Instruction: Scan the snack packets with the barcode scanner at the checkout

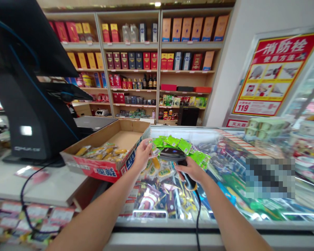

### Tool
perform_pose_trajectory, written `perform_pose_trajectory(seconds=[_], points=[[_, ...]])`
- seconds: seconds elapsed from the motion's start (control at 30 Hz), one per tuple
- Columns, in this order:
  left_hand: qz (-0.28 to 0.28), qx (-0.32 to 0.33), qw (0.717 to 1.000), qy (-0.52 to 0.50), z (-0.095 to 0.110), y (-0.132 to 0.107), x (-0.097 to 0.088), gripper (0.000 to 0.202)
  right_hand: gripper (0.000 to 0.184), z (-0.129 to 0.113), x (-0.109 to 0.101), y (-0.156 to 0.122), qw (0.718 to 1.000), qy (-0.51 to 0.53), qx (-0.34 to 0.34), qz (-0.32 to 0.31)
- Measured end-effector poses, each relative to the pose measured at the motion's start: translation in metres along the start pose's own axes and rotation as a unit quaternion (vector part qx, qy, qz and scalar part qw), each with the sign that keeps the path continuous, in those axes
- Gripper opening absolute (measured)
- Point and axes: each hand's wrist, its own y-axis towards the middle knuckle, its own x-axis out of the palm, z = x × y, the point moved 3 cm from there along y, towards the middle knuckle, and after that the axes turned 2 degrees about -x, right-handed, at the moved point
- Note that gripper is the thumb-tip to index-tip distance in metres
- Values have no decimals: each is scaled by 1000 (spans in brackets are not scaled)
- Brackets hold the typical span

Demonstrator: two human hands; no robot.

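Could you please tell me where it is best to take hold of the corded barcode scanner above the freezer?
Take its black handle from behind and below, as the right hand does. The handle is slim and slants down to where the cord leaves it, while the wide head sits at the far end, best left uncovered.
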Motion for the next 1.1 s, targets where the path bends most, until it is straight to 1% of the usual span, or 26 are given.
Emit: perform_pose_trajectory(seconds=[0.1,0.17,0.23,0.3,0.37,0.43,0.5,0.57,0.67,0.73,0.83,0.93,1.0,1.03,1.1], points=[[0,-6,1000,1,1,-1,0,54,24,-4,1,0,1000,6,-11,4],[4,5,1000,17,2,-3,1,53,23,-7,-1,1,999,30,-22,35],[0,14,999,48,2,-5,6,49,24,-8,-8,3,992,77,-25,96],[-23,9,996,88,-1,-7,15,44,26,-7,-18,4,974,139,-25,176],[-63,-2,989,133,-7,-8,28,38,29,-6,-30,4,945,200,-38,258],[-103,0,975,199,-13,-8,44,30,31,-5,-42,3,913,249,-59,317],[-134,20,945,297,-17,-8,61,24,31,-5,-50,3,891,277,-78,352],[-156,49,899,405,-19,-8,76,21,31,-3,-55,2,880,286,-90,369],[-158,101,832,522,-17,-9,91,24,31,0,-57,4,878,285,-94,374],[-145,138,802,562,-12,-11,95,30,32,1,-56,5,880,281,-93,371],[-130,179,772,595,4,-15,90,33,31,2,-55,6,883,278,-96,365],[-111,214,744,624,37,-13,74,27,30,2,-54,6,884,282,-92,362],[-90,226,723,647,67,-4,54,25,30,2,-53,6,885,284,-91,358],[-77,219,712,662,82,4,41,25,30,2,-52,6,886,285,-91,356],[-59,173,687,704,110,23,8,24,30,2,-50,6,887,287,-93,349]])
